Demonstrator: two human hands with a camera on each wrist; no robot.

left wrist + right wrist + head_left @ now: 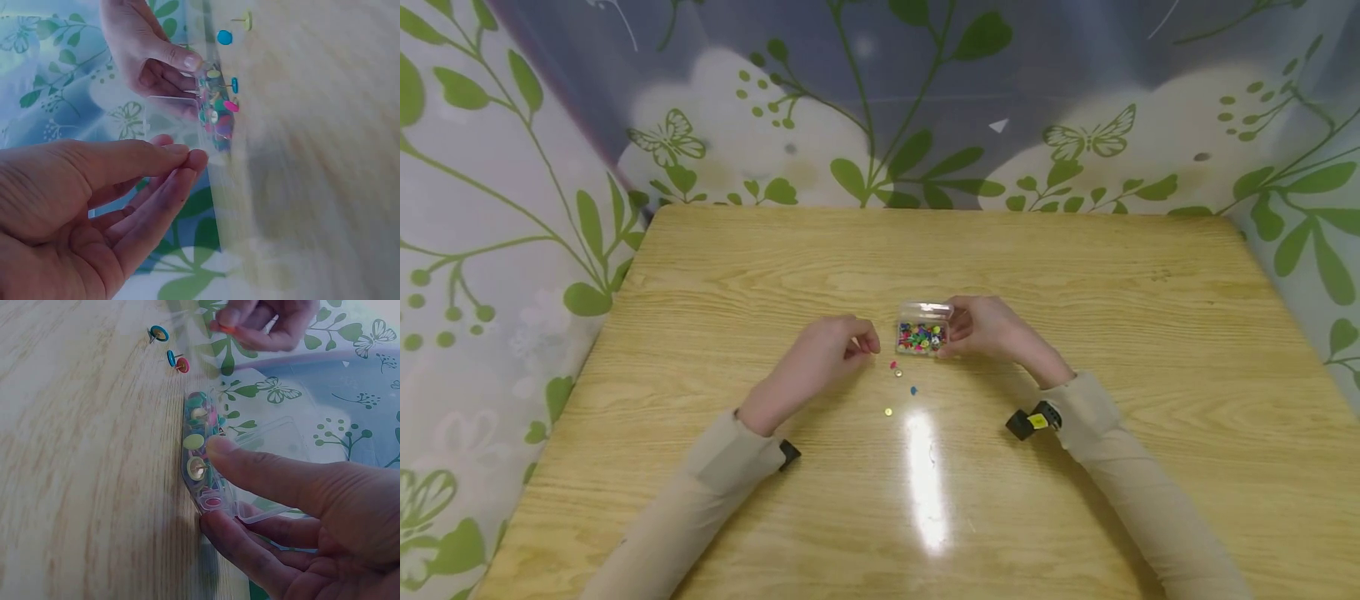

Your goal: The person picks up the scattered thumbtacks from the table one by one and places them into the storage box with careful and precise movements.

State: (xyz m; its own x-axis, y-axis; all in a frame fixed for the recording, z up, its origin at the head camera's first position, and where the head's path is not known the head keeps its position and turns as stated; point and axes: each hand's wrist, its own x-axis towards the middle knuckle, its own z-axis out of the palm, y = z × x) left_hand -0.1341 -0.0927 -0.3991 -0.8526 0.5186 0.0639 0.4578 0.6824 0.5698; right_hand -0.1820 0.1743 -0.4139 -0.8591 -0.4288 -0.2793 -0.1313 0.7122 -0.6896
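A small clear plastic box (917, 354) of colourful thumbtacks (921, 337) stands on the table with its lid raised. My right hand (988, 327) holds it by its right end; thumb and fingers grip the box in the right wrist view. Left of the box, just above the table, is my left hand (826, 352). Its thumb and index fingertip pinch a small orange thumbtack (227, 329), mostly covered by the fingers. Loose on the table in front of the box lie a pink thumbtack (893, 365), a gold one (898, 373), a blue one (913, 390) and a yellow one (888, 412).
The wooden table (760, 258) has a bright light reflection near its front middle. Leaf-patterned curtains (880, 100) hang behind and at both sides. A black wrist camera (1033, 420) is strapped at the right sleeve.
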